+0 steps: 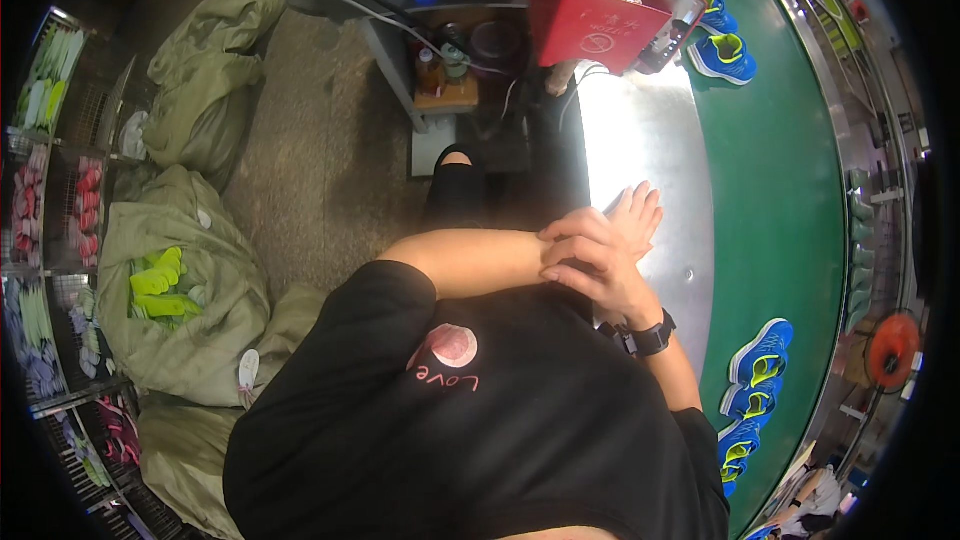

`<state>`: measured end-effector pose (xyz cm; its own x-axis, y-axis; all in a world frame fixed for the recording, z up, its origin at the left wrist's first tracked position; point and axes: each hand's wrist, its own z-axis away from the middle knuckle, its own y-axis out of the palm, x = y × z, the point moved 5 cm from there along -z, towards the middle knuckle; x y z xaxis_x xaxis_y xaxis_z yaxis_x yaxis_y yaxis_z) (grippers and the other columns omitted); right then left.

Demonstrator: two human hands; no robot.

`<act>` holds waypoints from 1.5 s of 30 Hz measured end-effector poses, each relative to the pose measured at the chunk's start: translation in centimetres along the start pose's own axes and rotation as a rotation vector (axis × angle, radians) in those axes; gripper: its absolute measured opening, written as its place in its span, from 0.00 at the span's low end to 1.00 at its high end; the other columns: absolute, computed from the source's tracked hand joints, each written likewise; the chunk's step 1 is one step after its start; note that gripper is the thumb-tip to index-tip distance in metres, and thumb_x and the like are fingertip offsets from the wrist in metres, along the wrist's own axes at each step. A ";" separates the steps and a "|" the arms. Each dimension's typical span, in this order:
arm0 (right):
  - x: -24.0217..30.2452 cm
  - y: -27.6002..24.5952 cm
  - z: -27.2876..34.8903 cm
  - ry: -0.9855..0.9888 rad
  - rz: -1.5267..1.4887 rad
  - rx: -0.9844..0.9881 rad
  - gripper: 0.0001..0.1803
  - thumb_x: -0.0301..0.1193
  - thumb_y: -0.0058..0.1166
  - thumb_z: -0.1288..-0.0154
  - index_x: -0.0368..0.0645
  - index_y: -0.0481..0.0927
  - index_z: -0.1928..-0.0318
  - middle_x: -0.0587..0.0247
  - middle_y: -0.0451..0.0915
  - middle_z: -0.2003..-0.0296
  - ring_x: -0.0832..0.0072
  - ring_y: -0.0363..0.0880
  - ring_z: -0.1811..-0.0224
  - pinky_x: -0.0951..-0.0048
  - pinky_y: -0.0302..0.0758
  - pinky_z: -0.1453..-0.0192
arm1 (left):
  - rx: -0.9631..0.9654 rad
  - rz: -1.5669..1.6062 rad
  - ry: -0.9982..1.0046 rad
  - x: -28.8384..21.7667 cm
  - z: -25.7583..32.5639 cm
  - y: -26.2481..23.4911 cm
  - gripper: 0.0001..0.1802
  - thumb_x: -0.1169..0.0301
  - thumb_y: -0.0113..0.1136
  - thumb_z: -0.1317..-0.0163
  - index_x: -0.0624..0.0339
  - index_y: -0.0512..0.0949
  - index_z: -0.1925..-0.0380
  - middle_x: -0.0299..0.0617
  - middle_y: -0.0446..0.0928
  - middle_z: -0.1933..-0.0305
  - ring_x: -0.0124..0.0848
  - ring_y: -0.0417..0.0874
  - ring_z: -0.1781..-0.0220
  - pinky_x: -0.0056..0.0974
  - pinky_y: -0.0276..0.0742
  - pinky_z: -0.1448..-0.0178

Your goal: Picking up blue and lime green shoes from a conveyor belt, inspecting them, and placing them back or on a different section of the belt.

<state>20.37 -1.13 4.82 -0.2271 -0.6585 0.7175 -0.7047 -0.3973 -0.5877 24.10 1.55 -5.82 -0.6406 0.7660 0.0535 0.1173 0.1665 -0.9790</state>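
Bare room is lying on the shiny steel bench (640, 140) at centre right of the frame, between the red box-shaped machine (590, 0) blocking its upper end and the two hands at its lower end. The right hand (595, 265) is resting across the left forearm, with the left hand (637, 212) lying flat on the steel, so the lower stretch is taken up. To the right, the green curved conveyor belt (790, 190) is showing an open middle stretch, bounded by blue-and-yellow sports shoes (722, 52) at upper right and more of them (755, 380) at lower right. At left, olive cloth sacks (180, 270) are crowding the floor.
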 end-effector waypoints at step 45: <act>-2.8 -3.9 2.4 0.281 0.359 -0.284 0.20 0.28 0.62 0.42 0.39 0.79 0.48 0.53 0.77 0.45 0.56 0.73 0.41 0.56 0.67 0.36 | 0.210 2.021 -0.197 6.4 0.2 2.4 0.24 0.62 0.54 0.33 0.52 0.70 0.38 0.42 0.68 0.39 0.33 0.65 0.36 0.40 0.66 0.38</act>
<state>25.41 0.78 4.21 -0.6305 -0.5095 0.5855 -0.6952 0.0351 -0.7180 20.12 6.76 -7.85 0.2048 -0.3366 -0.9191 0.5584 -0.7310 0.3922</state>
